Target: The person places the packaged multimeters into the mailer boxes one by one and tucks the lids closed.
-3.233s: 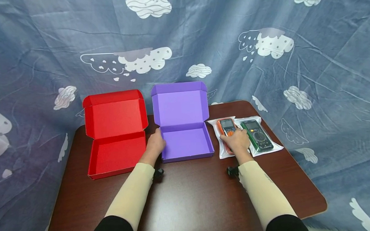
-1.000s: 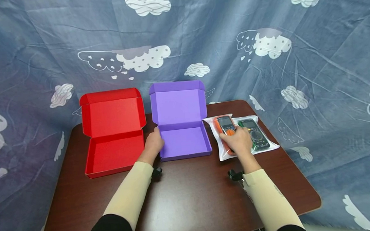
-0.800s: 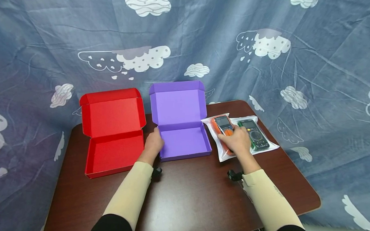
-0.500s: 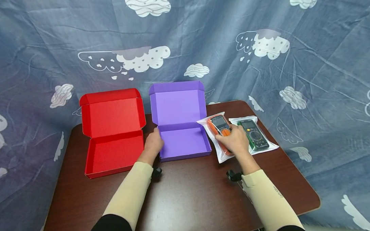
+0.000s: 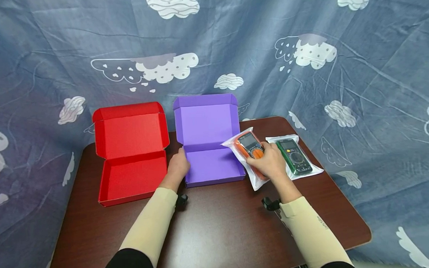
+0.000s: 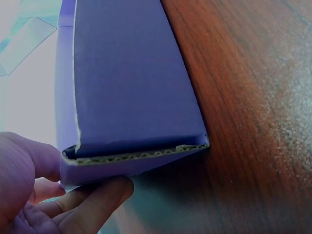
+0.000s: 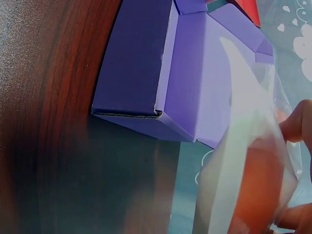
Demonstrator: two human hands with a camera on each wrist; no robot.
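Observation:
My left hand pinches the left wall of the open purple box; in the left wrist view its thumb is inside the wall and its fingers outside. My right hand grips an orange multimeter in a clear, white-edged bag, tilted, with its upper corner overlapping the box's right wall in the head view. The right wrist view has the bagged meter raised beside the box's right front corner, partly hidden by glare on the plastic. A green multimeter in a similar bag lies right of my right hand.
An open red box stands left of the purple one, its lid raised. Both boxes sit on a brown wooden table whose right edge runs close by the green meter. A blue cloud-print curtain hangs behind.
My right hand has lifted the bagged orange multimeter and carried it left toward the purple box, away from the green one. My left hand keeps its hold on the purple box's side.

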